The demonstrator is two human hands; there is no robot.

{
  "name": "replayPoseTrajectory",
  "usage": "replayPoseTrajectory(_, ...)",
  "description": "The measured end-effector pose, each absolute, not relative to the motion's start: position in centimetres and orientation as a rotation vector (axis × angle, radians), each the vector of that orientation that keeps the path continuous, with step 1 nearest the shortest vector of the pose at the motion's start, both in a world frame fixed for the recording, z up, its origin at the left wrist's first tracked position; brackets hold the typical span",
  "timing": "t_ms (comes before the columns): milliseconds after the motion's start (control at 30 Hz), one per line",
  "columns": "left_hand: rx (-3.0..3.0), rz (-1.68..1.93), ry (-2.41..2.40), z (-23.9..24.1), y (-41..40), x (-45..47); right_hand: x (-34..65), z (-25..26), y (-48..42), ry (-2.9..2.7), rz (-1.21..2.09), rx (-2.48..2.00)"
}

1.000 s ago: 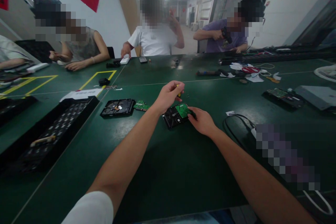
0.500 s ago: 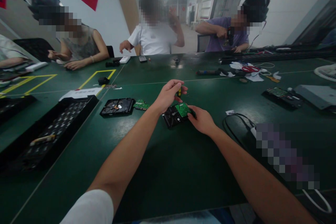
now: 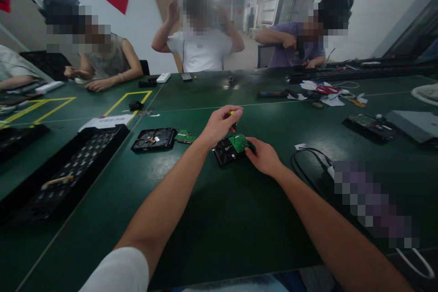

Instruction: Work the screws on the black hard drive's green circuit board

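Observation:
A black hard drive (image 3: 224, 151) lies underside up on the green table, with a green circuit board (image 3: 238, 143) on its far right part. My left hand (image 3: 222, 123) is closed around a screwdriver (image 3: 234, 118) with a yellow and black handle. It stands upright over the board, its thin shaft pointing down; whether the tip touches a screw is too small to tell. At the drive's right edge my right hand (image 3: 263, 155) is closed, thumb and fingers gripping it. Part of the drive is hidden by my right fingers.
Left of my hands lie another hard drive (image 3: 153, 139) and a loose green circuit board (image 3: 185, 136). A long black tray (image 3: 68, 169) stands further left. A drive (image 3: 369, 127), a grey metal case (image 3: 414, 124) and a black cable (image 3: 306, 171) are to the right. Several people sit around the table.
My left fingers have closed in further around the screwdriver handle. My right hand and the drive stay in place. Across the table, a person has raised both hands to the head.

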State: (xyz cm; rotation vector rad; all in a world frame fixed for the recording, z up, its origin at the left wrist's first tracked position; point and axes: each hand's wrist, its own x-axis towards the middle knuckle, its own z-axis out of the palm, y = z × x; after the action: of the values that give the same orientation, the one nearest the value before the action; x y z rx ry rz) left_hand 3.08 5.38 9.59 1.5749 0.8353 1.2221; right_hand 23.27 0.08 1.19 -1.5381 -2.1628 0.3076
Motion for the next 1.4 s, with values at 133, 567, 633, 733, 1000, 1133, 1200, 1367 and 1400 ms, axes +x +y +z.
replayPoseTrajectory(133, 1.416, 1.189, 0.778, 9.65, 5.21, 3.41, 23.4, 1.15, 0.13, -2.174, 0.297, -1.537)
replayPoseTrajectory(567, 1.565, 1.254, 0.888, 9.65, 5.56, 3.15, 23.44, 1.16, 0.22, -2.185, 0.31, -1.543)
replayPoseTrajectory(633, 1.597, 1.24, 0.88, 9.58, 5.56, 3.18, 23.4, 1.35, 0.13, -2.19, 0.323, -1.536)
replayPoseTrajectory(733, 1.631, 1.217, 0.869, 9.51, 5.52, 3.13, 23.37, 1.48, 0.05, -2.182, 0.332, -1.54)
replayPoseTrajectory(1000, 1.461, 1.173, 0.799, 9.63, 5.37, 3.08, 23.43, 1.06, 0.17, -2.173, 0.318, -1.553)
replayPoseTrajectory(1133, 1.334, 1.172, 0.78, 9.88, 5.19, 3.31, 23.43, 0.94, 0.2, -2.18, 0.298, -1.547)
replayPoseTrajectory(1200, 1.324, 1.181, 0.778, 9.97, 5.2, 3.35, 23.43, 0.9, 0.23, -2.191, 0.29, -1.543)
replayPoseTrajectory(1367, 1.423, 1.213, 0.819, 9.88, 5.38, 3.24, 23.42, 1.03, 0.22, -2.175, 0.301, -1.549)
replayPoseTrajectory(1400, 1.469, 1.214, 0.835, 9.83, 5.4, 3.2, 23.41, 1.1, 0.2, -2.177, 0.311, -1.544)
